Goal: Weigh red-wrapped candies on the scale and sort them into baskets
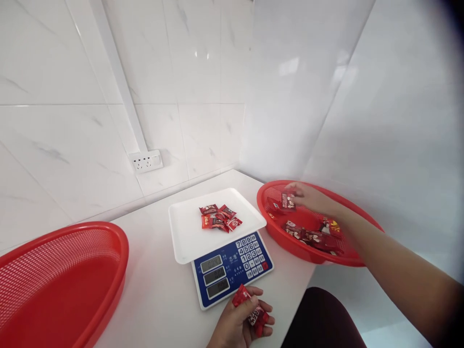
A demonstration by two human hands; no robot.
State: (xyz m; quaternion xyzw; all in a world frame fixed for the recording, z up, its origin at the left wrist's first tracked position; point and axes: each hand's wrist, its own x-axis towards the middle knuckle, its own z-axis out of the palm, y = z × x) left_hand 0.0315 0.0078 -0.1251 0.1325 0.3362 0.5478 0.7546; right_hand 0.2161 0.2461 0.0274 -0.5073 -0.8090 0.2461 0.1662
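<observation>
My left hand [243, 321] is closed around red packets [256, 315] in front of the scale, at the table's near edge. Inside the right-hand red basket [286, 239], my right hand [300, 195] grips a small red and brown packet [288, 199] near the far left rim. More packets [315, 239] lie in that basket below my right hand. Several red packets [219, 218] rest in a loose pile on the white tray [184, 241] of the blue scale [234, 266]. The scale's display digits are too faint to read surely.
Another red basket [121, 246] stands at the left on the white table [145, 299]. A tiled wall with a socket [146, 161] rises behind the table. My dark-clothed knee [324, 319] shows below the right basket.
</observation>
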